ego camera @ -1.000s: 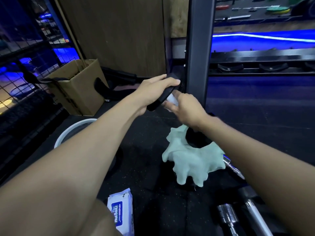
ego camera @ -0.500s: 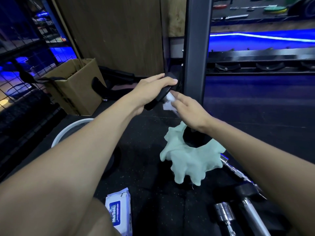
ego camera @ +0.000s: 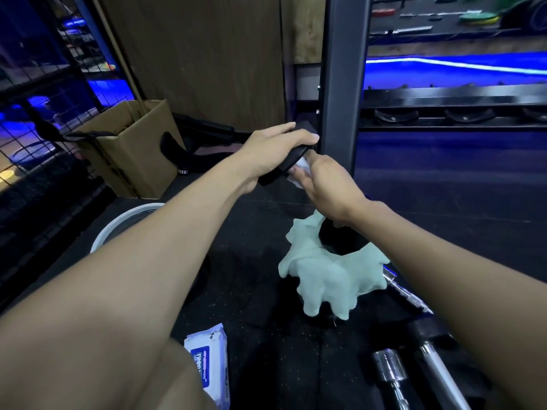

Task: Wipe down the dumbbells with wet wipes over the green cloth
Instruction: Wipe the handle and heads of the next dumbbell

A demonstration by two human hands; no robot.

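A black dumbbell stands on end over the crumpled green cloth. Its upper head is tilted under my left hand, whose fingers curl over the top of it. The lower head sits in the hollow of the cloth. My right hand holds a white wet wipe pressed against the underside of the upper head, hiding the handle. A pack of wet wipes lies on the black floor mat near my left arm.
Chrome bars and a dumbbell handle lie at the lower right. A white-rimmed round bin sits left, a cardboard box behind it. A dark steel rack post rises just behind my hands, with a rack shelf to its right.
My right hand has slid the wipe back up under the upper head, after dipping lower half a second ago. My left hand keeps its hold on top.
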